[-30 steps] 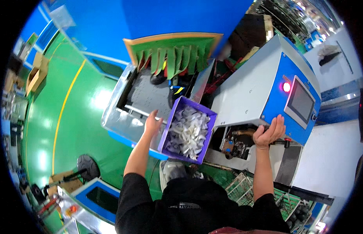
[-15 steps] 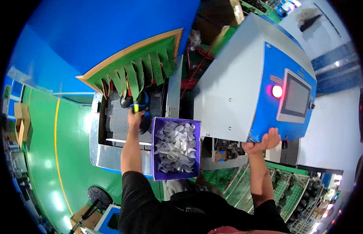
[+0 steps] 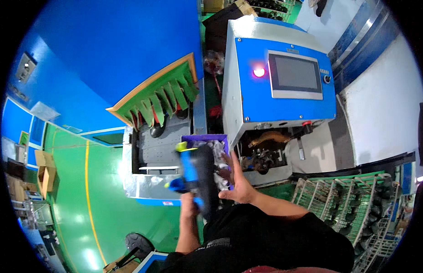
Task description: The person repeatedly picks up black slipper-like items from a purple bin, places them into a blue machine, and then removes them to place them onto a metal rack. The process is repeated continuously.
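My left hand (image 3: 188,207) is closed on a black shoe upper (image 3: 206,175) with blue and yellow-green parts, blurred by motion. The shoe upper is held in front of my body and covers much of a purple box (image 3: 203,137) filled with curled white strips (image 3: 219,152). Beside the box's right side is my right hand (image 3: 240,186), fingers spread and nothing gripped; whether it touches the box or the shoe upper I cannot tell. On the perforated grey conveyor bed (image 3: 168,148), dark rounded shoe toes (image 3: 157,131) show under a green strip curtain (image 3: 163,102).
A tall blue machine housing (image 3: 102,41) carries the curtain. To the right stands a grey and blue machine (image 3: 248,102) with a screen (image 3: 294,75) and a lit red lamp (image 3: 259,72). Wire racks (image 3: 348,200) holding dark items are at lower right; a round black stool (image 3: 138,243) stands lower left.
My left hand has drawn the shoe upper from the curtain toward my body, over the box. My right hand has left the machine's panel edge and moved left beside the box.
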The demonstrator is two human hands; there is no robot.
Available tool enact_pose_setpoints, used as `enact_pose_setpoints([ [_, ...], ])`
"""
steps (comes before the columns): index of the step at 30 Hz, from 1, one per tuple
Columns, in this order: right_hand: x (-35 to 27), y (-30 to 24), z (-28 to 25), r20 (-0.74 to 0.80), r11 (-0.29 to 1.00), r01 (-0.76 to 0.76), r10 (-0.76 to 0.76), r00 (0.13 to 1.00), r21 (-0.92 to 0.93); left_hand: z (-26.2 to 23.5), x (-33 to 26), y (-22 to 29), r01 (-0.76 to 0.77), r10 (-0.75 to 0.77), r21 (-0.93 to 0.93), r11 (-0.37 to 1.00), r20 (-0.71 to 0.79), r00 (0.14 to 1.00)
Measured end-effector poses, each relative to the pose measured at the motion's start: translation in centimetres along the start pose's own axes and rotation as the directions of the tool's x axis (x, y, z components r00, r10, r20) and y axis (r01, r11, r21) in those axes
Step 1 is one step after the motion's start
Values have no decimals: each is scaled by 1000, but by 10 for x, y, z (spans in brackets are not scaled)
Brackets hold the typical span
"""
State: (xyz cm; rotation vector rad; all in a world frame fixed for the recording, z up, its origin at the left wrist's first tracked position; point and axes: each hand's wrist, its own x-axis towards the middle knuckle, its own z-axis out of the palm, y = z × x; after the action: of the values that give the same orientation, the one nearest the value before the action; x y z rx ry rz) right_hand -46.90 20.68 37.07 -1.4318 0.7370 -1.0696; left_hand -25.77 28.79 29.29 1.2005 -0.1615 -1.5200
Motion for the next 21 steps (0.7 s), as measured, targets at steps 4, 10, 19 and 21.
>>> enact_pose_setpoints([
  [4,-4,-23,-15,-109,943,-102,143,984,316,82,-28,-20,-651,770,594,473,80,633],
  [10,-36,-72,-83,-46,942,-43,29,999,-334,130,-61,-36,-667,547,716,-204,649,529],
  [19,-116,-63,-156,-356,806,-258,63,932,-533,197,-47,-95,-590,122,806,-51,591,797],
  [21,-129,-58,-173,-314,823,-225,60,948,-522,208,-53,-85,-643,-46,749,159,657,753],
])
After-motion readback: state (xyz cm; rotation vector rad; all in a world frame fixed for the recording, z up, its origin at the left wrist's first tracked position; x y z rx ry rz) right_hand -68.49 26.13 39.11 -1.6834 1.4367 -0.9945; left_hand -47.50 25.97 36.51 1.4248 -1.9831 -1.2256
